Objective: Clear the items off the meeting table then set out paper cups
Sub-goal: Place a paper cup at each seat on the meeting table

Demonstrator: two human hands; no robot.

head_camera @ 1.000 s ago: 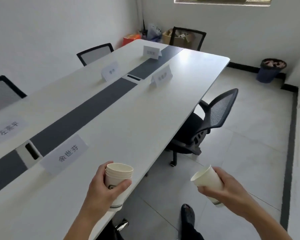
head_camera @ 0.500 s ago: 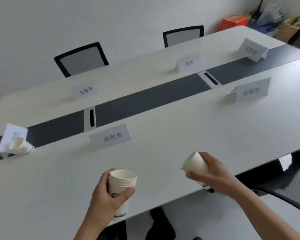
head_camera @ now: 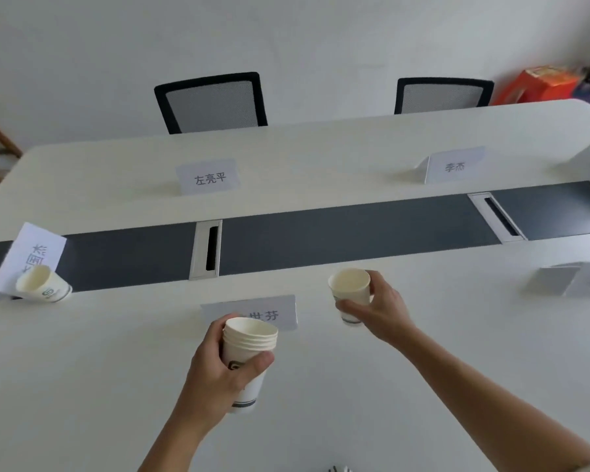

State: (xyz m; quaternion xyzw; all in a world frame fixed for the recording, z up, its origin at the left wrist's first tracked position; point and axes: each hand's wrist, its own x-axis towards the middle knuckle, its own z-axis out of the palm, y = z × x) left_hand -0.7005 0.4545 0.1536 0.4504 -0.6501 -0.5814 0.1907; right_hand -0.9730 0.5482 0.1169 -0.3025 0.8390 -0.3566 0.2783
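Name card (head_camera: 273,315) partly hidden behind cup stack (head_camera: 247,356). L hand (head_camera: 218,373) grips stack; R hand (head_camera: 377,310) grips single empty cup (head_camera: 349,294) over table (head_camera: 82,369).

Soft, even daylight fills the room, shadows on the table (head_camera: 321,148) are faint, its edges bow from the wide lens, and everything is slightly blurred.
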